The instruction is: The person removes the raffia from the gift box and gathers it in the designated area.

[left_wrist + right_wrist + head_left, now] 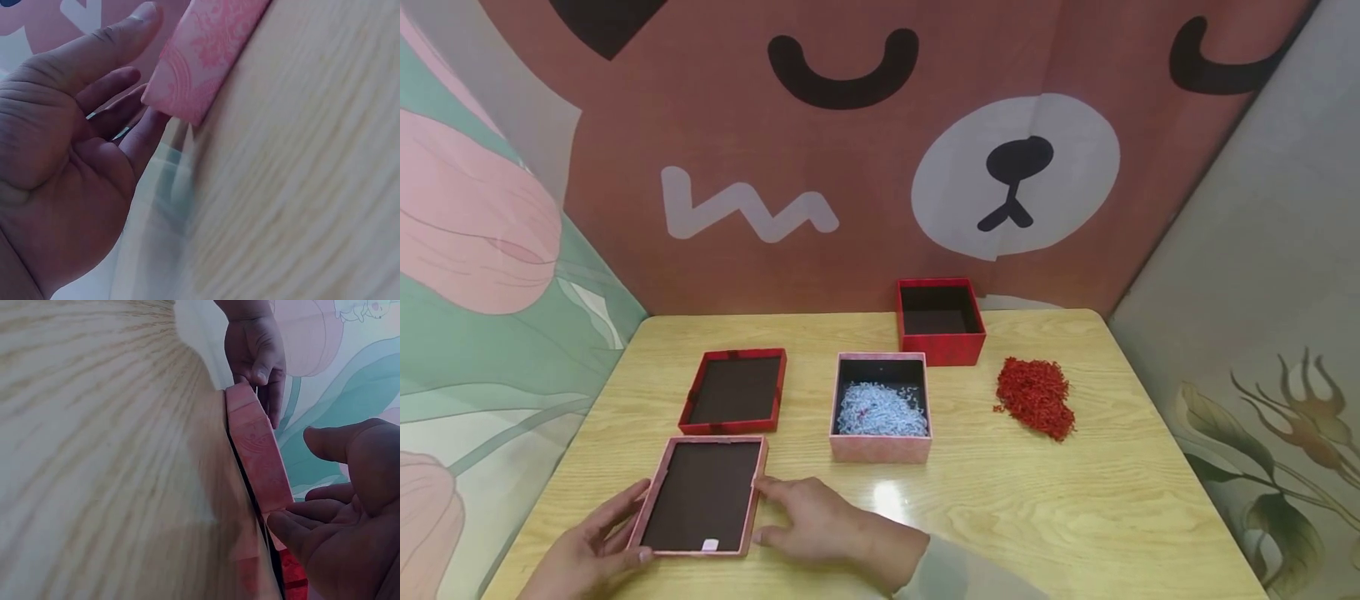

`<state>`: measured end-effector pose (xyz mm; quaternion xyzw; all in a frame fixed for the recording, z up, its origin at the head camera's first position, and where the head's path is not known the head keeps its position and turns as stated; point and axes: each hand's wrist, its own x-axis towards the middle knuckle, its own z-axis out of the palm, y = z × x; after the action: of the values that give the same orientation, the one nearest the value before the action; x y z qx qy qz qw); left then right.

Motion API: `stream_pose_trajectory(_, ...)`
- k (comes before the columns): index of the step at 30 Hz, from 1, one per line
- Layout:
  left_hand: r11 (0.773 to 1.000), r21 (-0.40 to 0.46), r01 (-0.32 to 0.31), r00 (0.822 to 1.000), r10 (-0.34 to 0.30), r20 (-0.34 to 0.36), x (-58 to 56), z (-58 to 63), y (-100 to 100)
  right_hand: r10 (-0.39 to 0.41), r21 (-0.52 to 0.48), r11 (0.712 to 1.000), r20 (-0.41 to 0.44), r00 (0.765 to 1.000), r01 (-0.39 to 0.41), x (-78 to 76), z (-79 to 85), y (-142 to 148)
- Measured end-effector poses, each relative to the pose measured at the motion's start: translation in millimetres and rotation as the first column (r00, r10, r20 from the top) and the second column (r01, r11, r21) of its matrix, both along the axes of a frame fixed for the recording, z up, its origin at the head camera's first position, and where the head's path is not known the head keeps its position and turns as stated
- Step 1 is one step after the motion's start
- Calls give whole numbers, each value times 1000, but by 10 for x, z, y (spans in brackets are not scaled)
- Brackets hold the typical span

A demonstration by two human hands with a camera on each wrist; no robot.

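A pink box lid (702, 497), dark inside and hollow side up, lies at the table's front left. A small white tag (710, 545) sits inside it near the front edge. My left hand (591, 546) is at the lid's left side and front corner; in the left wrist view its fingers reach the patterned side (209, 56), with the thumb apart from it. On the opposite side, my right hand (820, 521) touches the lid's edge with extended fingertips, its thumb held away. The right wrist view shows those fingers (294, 528) against the pink side wall.
Behind the pink lid lies a red lid (735, 392). A pink box (880, 450) holding light blue shredded paper (880, 410) stands mid-table. Farther back is a red box (943, 348) with a dark inside, and red shredded paper (1037, 396) is heaped to its right.
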<state>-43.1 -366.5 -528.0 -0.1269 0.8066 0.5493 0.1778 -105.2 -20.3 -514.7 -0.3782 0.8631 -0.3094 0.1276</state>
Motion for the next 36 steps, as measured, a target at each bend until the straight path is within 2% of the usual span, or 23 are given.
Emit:
stream_pose_trajectory(3,1000,1,25,991,-25,-134,6,27,22,6,-30,1000,14,1000,-5,-28,7,47)
stream_pose_trajectory(6,998,9,58,962,-53,-269,8,62,54,10,-56,998,27,1000,-9,-56,32,102)
stream_pose_trajectory(8,998,-1,60,946,-57,-320,8,102,93,7,-71,997,39,999,-4,-70,50,139)
stream_pose_trajectory(10,999,-15,45,942,-47,-333,-1,149,144,-1,-82,997,49,999,5,-79,72,173)
stream_pose_trajectory(13,999,-31,11,945,-20,-326,-34,225,240,-21,-100,995,76,997,28,-81,95,219)
stream_pose_trajectory(15,999,-37,12,938,-24,-345,-64,260,302,-40,-118,992,102,994,53,-77,112,247)
stream_pose_trajectory(19,997,-71,41,905,-67,-421,-125,298,407,-70,-173,980,176,982,101,-69,147,294)
stream_pose_trajectory(22,995,-80,60,888,-90,-452,-163,323,476,-82,-206,971,205,975,124,-65,174,324)
stream_pose_trajectory(27,994,-64,93,863,-113,-493,-215,367,595,-91,-257,956,197,976,141,-76,245,395)
stream_pose_trajectory(33,990,-66,128,810,-143,-569,-312,391,742,-97,-314,938,158,983,143,-123,328,515)
stream_pose_trajectory(36,986,-36,163,780,-151,-607,-379,395,820,-103,-330,931,178,979,158,-147,380,581)
